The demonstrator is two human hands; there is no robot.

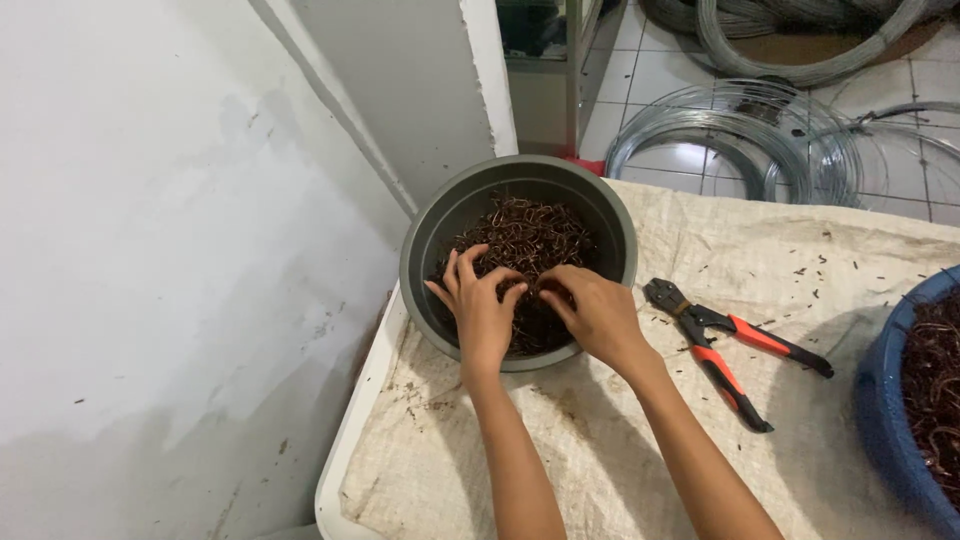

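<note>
1. Head view, work surface: a table with a white rim [345,455], covered by a coarse beige sackcloth [620,450], stands against a white wall [150,250] on the left.

2. A grey round tub [425,235] sits at the far left corner of the sackcloth. It is partly filled with a tangled heap of small rusty-brown bent wire pieces [525,235].

3. Left hand [480,310]: inside the tub at its near side, palm down, fingers spread and curled into the wire pieces. It is open and pressing on the heap; whether any piece is pinched between the fingers cannot be told.

4. Right hand [598,315]: just beside the left hand, also inside the tub at its near rim. Fingers are bent inward and the fingertips are buried among the wire pieces. Whether it grips any cannot be told.

5. The two hands nearly touch at the fingertips over the middle of the heap.

6. Bolt cutters [730,345] with black jaws and red-and-black handles lie flat on the sackcloth, right of the tub and apart from it, handles parted.

7. A blue basin [885,420] at the right edge holds more brown wire pieces; only part of it is in view.

8. Small wire scraps and rust specks are scattered on the sackcloth.

9. Far side, on the white tiled floor [650,70]: coils of grey steel wire [740,140].
</note>
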